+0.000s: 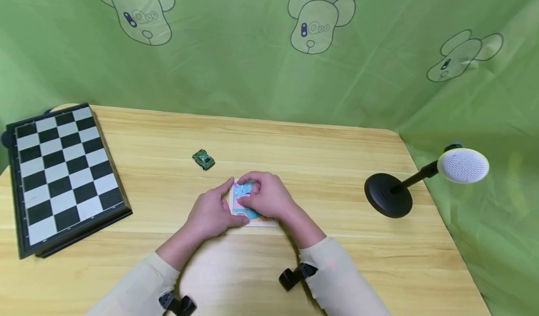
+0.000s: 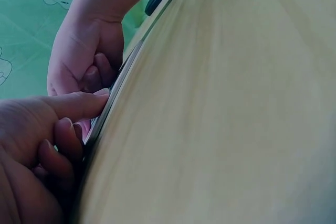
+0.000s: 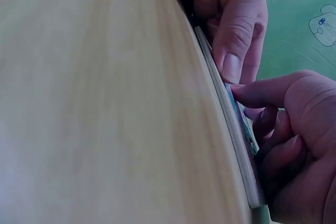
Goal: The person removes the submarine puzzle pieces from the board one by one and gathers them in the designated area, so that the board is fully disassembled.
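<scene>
- Nearest my camera: pale sleeves (image 1: 343, 278).
- Left hand (image 1: 212, 213) grips picture board (image 1: 241, 189).
- Right hand (image 1: 271, 196) curls over it, touching; I can't tell if pinching.

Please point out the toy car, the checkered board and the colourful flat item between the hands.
Toy car (image 1: 202, 158): head view, middle of its green body.
Checkered board (image 1: 69, 172): head view, middle of its squares.
Colourful flat item (image 1: 241, 190): head view, its printed face.
</scene>
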{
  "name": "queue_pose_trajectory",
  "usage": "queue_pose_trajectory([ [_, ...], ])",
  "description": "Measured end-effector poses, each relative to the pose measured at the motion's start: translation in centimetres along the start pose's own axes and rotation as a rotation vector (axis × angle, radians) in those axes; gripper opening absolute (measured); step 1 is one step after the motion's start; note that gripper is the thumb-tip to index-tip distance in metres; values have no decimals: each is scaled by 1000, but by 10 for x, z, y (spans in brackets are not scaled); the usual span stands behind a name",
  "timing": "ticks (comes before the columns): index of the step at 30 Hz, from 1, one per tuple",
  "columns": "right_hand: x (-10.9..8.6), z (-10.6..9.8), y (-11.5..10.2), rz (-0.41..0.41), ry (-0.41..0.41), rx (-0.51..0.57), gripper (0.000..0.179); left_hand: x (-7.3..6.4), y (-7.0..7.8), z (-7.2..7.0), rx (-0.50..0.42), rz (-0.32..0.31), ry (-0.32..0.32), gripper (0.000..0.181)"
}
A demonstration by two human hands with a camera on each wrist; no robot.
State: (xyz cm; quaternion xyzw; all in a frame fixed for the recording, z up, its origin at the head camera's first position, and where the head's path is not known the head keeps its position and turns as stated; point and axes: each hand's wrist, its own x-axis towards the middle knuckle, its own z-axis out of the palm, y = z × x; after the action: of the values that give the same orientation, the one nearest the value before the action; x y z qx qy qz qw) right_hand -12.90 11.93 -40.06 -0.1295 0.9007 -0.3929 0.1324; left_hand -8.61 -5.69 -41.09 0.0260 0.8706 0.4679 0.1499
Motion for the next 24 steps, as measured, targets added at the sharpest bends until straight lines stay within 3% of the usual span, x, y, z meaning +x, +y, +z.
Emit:
queue_pose_trajectory([
  [8,-1,-1,-4,20,-18,91,37,-2,-1,-1,4,23,11,108],
  [24,0,0,-4,63,-38,172,39,0,-2,1,-8,17,9,107],
])
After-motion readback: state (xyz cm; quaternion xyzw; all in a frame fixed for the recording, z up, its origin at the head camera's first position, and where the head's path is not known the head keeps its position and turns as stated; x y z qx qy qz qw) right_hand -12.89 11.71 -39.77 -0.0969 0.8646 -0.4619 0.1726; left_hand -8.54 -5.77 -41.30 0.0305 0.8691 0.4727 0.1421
